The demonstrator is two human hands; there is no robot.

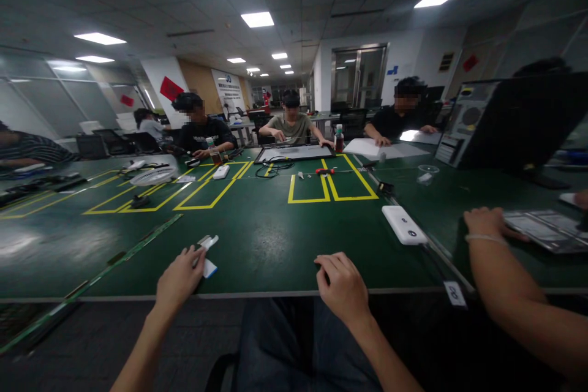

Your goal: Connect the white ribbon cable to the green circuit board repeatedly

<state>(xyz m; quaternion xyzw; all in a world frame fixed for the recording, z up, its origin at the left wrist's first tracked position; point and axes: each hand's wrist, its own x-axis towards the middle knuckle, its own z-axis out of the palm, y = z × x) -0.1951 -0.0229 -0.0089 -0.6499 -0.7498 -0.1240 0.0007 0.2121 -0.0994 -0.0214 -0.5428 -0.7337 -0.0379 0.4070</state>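
My left hand (180,275) is at the near side of the green table, its fingers closed on a small white piece with a blue edge (210,268). A crumpled, pale strip (209,242) sticks out just above those fingertips; I cannot tell whether it is part of the same piece. To the right, my right hand (342,285) rests at the table's front edge with loosely bent fingers, and nothing shows in it. A long, narrow green circuit board strip (133,250) slants across the table left of my left hand.
Right of my right hand lies a white power bank (404,225) with a cable. Another person's arm (505,269) reaches in at the right, beside a silver device (546,229). Yellow tape outlines (307,201), a red-handled tool (325,171) and a computer tower (466,119) are farther back.
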